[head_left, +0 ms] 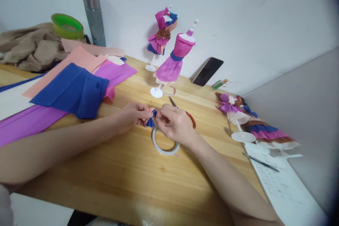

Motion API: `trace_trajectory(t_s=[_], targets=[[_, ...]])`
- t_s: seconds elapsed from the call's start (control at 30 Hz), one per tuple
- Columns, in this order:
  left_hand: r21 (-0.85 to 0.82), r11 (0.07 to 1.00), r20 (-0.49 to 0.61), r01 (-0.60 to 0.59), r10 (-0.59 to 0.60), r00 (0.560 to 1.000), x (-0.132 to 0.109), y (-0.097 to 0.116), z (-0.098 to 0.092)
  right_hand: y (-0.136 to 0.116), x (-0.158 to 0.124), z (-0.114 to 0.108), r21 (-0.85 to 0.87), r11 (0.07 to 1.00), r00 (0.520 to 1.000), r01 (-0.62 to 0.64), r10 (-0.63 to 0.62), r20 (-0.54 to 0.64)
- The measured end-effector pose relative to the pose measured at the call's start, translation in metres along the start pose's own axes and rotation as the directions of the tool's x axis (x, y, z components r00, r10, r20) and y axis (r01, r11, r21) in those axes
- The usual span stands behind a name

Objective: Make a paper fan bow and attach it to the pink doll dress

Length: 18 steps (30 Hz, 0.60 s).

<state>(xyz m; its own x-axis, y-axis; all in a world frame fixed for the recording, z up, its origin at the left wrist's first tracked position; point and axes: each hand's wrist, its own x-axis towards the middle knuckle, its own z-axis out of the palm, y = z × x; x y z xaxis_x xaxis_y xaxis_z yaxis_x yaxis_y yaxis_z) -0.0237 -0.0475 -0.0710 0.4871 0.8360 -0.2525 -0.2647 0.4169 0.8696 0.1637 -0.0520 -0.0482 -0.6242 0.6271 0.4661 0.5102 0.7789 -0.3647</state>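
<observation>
Between my two hands is a small pleated crepe-paper piece (150, 121) in blue and peach. My left hand (132, 116) pinches its left side between thumb and fingers. On its right edge, the fingertips of my right hand (173, 120) are closed. Just below my right hand a roll of white tape (165, 152) lies flat on the wooden table. Scissors with a red handle (194, 123) lie partly hidden behind that hand. Beyond the hands stands a small dress form (174, 56) in a pink paper dress with a blue waistband.
A second dressed form (161, 37) stands by the wall, near a leaning phone (208, 71). Paper sheets (70, 88), a bottle (94, 21) and green tape (67, 26) occupy the left. More paper-dressed figures (270, 130), a pen (262, 163) and a written sheet (286, 183) are at right.
</observation>
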Motion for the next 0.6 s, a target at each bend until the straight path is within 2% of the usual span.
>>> trace_trajectory(t_s=[0.43, 0.6], targets=[[-0.025, 0.999, -0.058, -0.040, 0.039, 0.998, 0.0016, -0.0023, 0.0045, 0.0014, -0.0013, 0.0042, 0.021, 1.000, 1.000, 0.016, -0.016, 0.000], [-0.024, 0.999, -0.083, -0.033, 0.031, 0.996, 0.0033, -0.0057, 0.0031, 0.0026, -0.0027, 0.0083, -0.118, 0.982, 0.990, 0.144, -0.143, 0.018]])
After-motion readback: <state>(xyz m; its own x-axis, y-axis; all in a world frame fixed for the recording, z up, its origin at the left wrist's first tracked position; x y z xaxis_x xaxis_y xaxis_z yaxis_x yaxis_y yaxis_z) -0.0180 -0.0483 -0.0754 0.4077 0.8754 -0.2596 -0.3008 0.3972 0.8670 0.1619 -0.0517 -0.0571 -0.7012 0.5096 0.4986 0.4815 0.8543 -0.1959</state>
